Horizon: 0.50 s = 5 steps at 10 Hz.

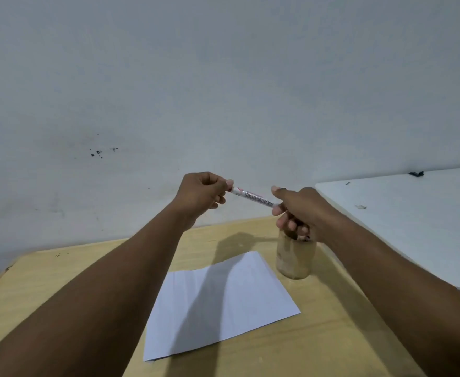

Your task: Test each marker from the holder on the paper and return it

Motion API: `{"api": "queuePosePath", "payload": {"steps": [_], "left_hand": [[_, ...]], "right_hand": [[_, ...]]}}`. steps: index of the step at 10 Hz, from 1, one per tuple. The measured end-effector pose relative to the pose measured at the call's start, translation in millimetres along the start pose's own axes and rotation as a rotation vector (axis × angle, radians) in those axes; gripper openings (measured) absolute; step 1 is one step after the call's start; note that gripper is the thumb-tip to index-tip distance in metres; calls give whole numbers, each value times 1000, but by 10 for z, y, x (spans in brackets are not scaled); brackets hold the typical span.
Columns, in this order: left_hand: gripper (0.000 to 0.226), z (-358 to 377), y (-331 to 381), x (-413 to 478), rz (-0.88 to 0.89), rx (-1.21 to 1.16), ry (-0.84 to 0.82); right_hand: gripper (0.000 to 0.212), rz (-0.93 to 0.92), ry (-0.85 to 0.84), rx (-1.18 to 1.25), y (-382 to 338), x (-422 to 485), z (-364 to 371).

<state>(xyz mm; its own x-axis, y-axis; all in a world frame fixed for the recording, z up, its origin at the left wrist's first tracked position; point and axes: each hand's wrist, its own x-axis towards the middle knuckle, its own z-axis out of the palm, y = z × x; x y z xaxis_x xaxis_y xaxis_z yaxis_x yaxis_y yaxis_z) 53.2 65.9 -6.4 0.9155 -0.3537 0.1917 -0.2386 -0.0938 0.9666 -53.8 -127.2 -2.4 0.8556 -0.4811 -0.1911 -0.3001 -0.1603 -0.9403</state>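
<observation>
Above the wooden surface [60,289], you held the board marker [253,197] level between both hands: left hand [200,195] fingers pinched on one end, right hand [301,209] fingers wrapped around the other. It looked light, stiff and slick; grip the barrel. Below lay the paper [223,303], with the wooden holder [294,261] just beside it, nothing between.

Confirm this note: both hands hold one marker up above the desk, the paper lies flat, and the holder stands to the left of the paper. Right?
Not quite. The head view shows the holder standing right of the paper, under the right hand. The left hand shares the marker.
</observation>
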Motion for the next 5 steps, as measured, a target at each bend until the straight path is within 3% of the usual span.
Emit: {"api": "queuePosePath", "payload": {"steps": [2,3,5], "left_hand": [[24,386,39,62,43,156,-103],[20,596,2,95,74,276,-186],[35,868,42,26,59,414,-292]], "right_hand": [[27,-68,137,-146,79,68,-365],[27,-97,149,-176,150,81,-414],[32,-167,159,-172,149,100,-434]]}}
